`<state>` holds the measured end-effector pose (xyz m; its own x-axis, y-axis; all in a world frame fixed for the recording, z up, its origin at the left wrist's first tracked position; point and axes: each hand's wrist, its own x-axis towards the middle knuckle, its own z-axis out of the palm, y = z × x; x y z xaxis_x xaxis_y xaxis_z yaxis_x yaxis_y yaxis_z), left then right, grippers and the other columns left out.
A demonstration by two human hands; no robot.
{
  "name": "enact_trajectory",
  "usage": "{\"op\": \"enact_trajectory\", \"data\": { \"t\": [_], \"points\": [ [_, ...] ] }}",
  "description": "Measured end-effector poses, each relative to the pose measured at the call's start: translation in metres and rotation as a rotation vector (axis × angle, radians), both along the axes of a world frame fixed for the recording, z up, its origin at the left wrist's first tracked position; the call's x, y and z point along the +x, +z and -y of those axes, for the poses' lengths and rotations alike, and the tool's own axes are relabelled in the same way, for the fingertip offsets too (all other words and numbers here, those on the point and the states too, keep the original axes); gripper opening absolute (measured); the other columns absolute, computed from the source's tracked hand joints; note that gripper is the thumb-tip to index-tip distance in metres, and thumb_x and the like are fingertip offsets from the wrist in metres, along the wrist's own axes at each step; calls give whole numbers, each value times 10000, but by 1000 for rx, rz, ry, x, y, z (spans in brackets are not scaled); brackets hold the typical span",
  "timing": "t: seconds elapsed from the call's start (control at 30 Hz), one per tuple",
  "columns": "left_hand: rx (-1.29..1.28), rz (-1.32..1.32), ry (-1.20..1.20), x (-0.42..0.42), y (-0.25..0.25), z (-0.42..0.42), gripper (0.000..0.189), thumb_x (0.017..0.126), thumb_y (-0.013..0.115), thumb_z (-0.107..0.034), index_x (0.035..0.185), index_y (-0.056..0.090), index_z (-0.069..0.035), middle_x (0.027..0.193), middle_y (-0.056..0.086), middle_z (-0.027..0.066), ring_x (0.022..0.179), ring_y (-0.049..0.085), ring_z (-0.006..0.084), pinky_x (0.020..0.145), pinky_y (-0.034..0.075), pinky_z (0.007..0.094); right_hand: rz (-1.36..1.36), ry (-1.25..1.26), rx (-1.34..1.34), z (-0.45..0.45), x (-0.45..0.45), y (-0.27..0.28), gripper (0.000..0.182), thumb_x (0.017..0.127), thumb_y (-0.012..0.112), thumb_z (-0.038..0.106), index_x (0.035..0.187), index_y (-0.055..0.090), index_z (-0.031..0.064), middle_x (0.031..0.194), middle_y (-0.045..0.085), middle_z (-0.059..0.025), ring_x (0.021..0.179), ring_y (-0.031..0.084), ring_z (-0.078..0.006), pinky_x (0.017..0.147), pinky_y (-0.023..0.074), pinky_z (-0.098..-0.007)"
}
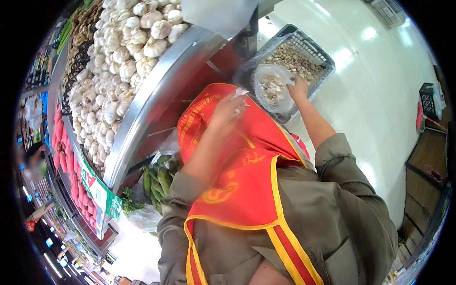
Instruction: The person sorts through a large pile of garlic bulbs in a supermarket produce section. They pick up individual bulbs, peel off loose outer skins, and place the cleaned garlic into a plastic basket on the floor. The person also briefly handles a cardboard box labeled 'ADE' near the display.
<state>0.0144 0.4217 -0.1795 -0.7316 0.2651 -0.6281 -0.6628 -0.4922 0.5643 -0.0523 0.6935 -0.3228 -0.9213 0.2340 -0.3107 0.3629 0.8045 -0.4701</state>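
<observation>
My left hand (228, 108) is above the lap of my red apron (238, 199), its fingers closed around pale, papery scraps that look like garlic skin. My right hand (298, 89) pinches the rim of a clear plastic bag (262, 93), which stands open with loose garlic skins (273, 85) inside. The bag rests in a black plastic crate (329, 62) lined with clear film. Behind the bag, the crate holds many small brownish-white pieces (290, 58), perhaps garlic cloves. Beside me a metal-edged display stand (142, 103) bears a heap of white garlic bulbs (114, 67).
Below the stand, cucumber-like green vegetables (160, 181) and a plastic bag (146, 217) lie near my left arm. Pink-red roots (71, 171) fill the neighbouring display. Far right are a black basket (428, 99), a red-handled dustpan (420, 117) and wooden shelving (425, 160). A person (34, 162) stands far left.
</observation>
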Motion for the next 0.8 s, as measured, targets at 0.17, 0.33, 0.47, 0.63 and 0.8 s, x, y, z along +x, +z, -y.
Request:
{"op": "enact_trajectory", "data": {
  "t": [0.17,0.33,0.47,0.63,0.8],
  "points": [
    [-46,-63,-147,-17,-34,-41,90,880,570,-97,957,555,-52,748,534,-20,551,453,39,421,303,184,-12,-166,93,-25,16,-37,482,681,748,310,1073,621,61,1193,561,-216,1043,577,-325,907,444,-395],
    [-253,-8,-222,-19,-49,-69,77,878,566,-126,921,586,-65,738,553,-23,615,511,76,487,387,224,239,-18,-227,-42,31,-52,371,676,747,241,940,656,-2,899,654,-199,821,625,-310,758,475,-361],
    [-334,59,-219,-24,-66,-89,116,881,568,-149,943,591,-53,812,598,16,678,560,113,531,436,258,109,-155,-420,-47,56,-79,267,688,723,222,835,673,5,749,672,-144,684,645,-241,665,492,-354],
    [-275,76,-188,-42,-75,-107,336,917,534,-224,1198,498,-44,1078,595,117,918,594,213,758,492,348,94,-195,-535,-56,60,-99,205,703,711,201,790,673,19,687,665,-110,635,645,-195,624,498,-332],
    [-159,265,-113,-51,-95,-95,635,954,395,-481,1410,246,-65,1344,402,223,1213,470,320,962,413,536,111,-210,-517,-46,57,-87,206,709,714,207,774,665,18,671,663,-82,624,637,-180,615,494,-321]
  ]
}}
